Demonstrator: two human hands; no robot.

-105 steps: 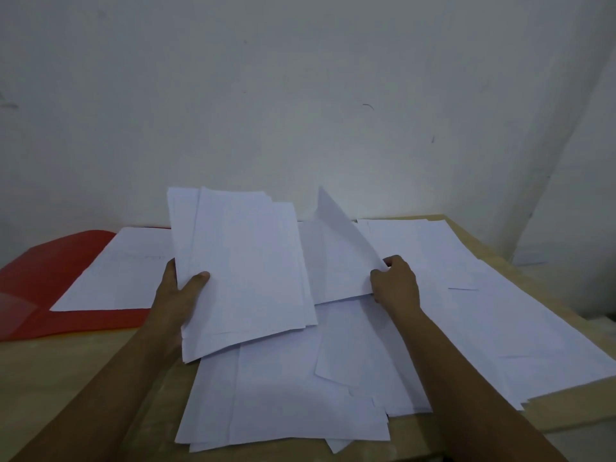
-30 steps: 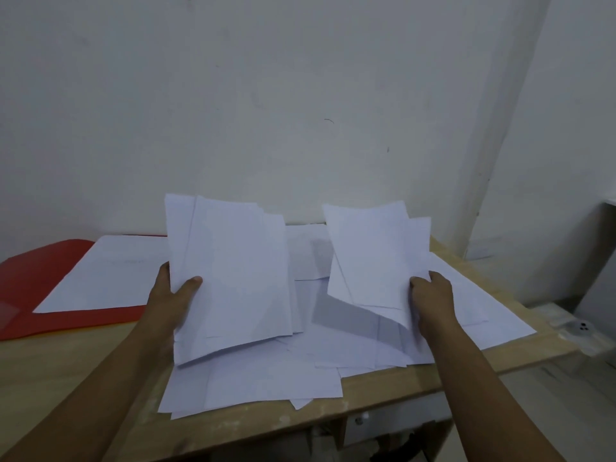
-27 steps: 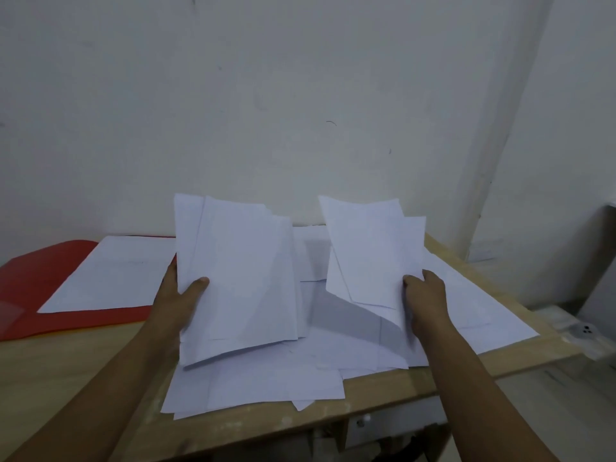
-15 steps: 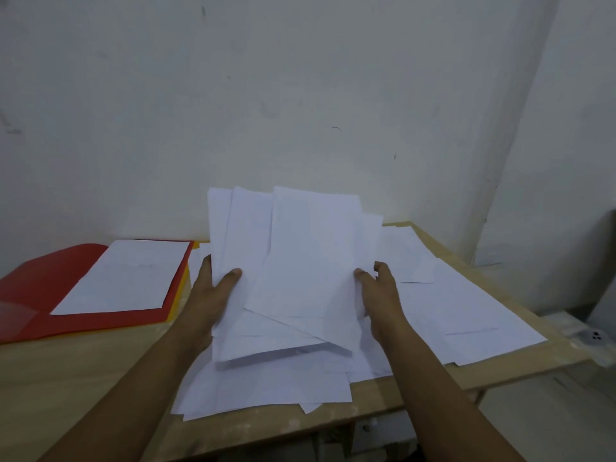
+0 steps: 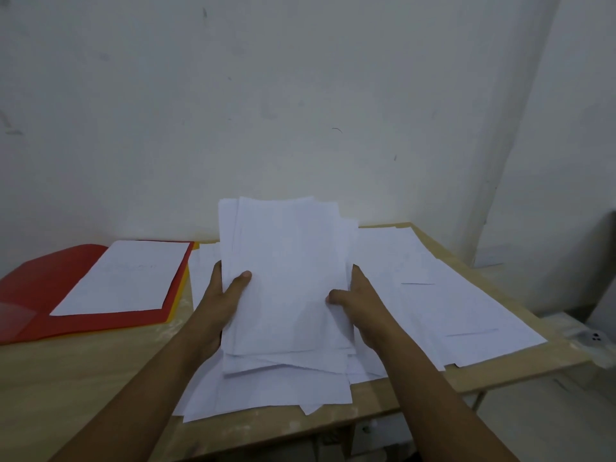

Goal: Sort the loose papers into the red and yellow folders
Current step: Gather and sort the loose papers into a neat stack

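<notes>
Just right of the red folder [image 5: 40, 295], above the middle of the wooden table [image 5: 83, 378], a stack of white papers [image 5: 286, 281] is held tilted up between both hands. The left hand [image 5: 220, 305] is closed on the stack's left edge, with the thumb laid across the front sheet and the fingers hidden behind the pile. The right hand [image 5: 358, 305] is set against the stack's right edge, its thumb curled onto the front sheet and its fingers stretched along the side; how far they wrap behind cannot be told. The lower edges of the held sheets are fanned unevenly.

Below the stack, more loose papers [image 5: 266, 391] are spread flat on the table, reaching toward its near edge. Farther right of the red folder, beyond the held stack, another spread of sheets [image 5: 450, 295] is laid across the table toward its right edge.

The red folder is lying open and flat at the table's left end, and a single white sheet [image 5: 123, 278] is laid on its right half. Faint grey marks can be made out on that sheet, but they are too blurred to be read. A thin strip of the yellow folder [image 5: 176, 300] is seen under the red folder's right edge. No brand or label can be read anywhere. A pale wall [image 5: 300, 95] is seen behind the table.
</notes>
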